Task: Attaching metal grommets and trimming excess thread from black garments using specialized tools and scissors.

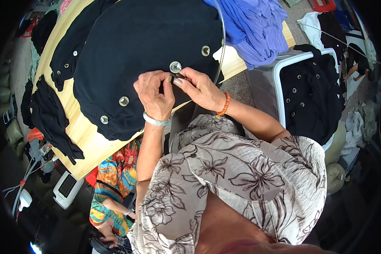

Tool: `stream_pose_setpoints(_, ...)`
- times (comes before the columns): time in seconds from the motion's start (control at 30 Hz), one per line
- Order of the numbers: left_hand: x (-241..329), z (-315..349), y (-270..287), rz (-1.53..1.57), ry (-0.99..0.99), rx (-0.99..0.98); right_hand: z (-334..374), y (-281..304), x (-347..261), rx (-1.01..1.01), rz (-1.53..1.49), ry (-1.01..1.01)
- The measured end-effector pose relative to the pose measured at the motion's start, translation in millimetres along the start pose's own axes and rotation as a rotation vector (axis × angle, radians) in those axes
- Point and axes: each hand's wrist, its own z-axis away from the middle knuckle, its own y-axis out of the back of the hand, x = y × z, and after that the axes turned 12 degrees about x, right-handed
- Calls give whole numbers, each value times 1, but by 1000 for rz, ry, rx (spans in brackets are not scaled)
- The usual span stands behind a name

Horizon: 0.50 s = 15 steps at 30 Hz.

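Note:
A black garment (131,46) with large pale-rimmed buttons lies spread over the table's near edge. One round grey button (175,67) stands up just beyond my fingertips. My left hand (155,94) is closed, thumb and fingers pinching the dark cloth right below that button. From the other side my right hand (202,88) pinches the same spot, its thumb and forefinger almost touching the left ones. Whether a thread or small tool is between the fingers cannot be made out. Other buttons (123,101) show along the garment's near side.
The pale wooden table (89,146) also carries more black pieces (51,120) at the left and blue-violet cloth (258,29) at the far right. A grey bin with a white rim (279,91) holds black buttoned garments (313,93). Another person in colourful clothing (114,178) is at the lower left.

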Motion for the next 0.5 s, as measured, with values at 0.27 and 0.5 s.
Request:
stream_pose_setpoints(0.27, -2, 3, -1, -18, -18, 2, 0, -5, -5, 161, 347, 235)
stream_pose_setpoints(0.5, 30, 8, 42, 276, -126, -667, 9, 36, -22, 21, 365, 115)
